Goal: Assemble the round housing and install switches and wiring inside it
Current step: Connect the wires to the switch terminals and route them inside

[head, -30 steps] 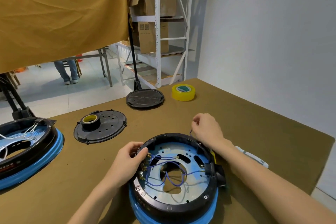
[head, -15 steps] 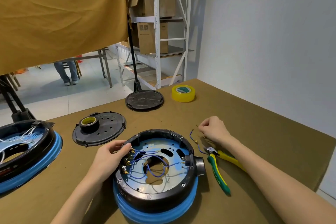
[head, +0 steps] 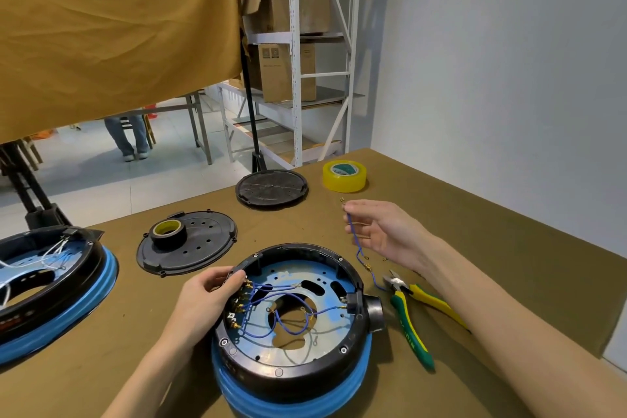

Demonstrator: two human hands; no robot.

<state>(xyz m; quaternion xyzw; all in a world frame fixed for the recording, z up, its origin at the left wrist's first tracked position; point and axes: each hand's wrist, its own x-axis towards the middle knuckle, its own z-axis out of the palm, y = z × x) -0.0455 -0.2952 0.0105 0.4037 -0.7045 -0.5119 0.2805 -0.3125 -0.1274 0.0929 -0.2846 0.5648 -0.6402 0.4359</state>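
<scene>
Over brown table [head: 509, 248], right hand [head: 386, 231] grip around blue wire [head: 357, 243].

A black round housing [head: 291, 366] on a blue base holds blue wiring [head: 271, 295] over a blue-smeared plate — beside it, green-and-yellow cutters [head: 412, 319], a yellow tape roll [head: 344, 176], black perforated covers [head: 188, 246] and an olive-brown table [head: 509, 248] — mustard cloth [head: 112, 27] behind.
</scene>
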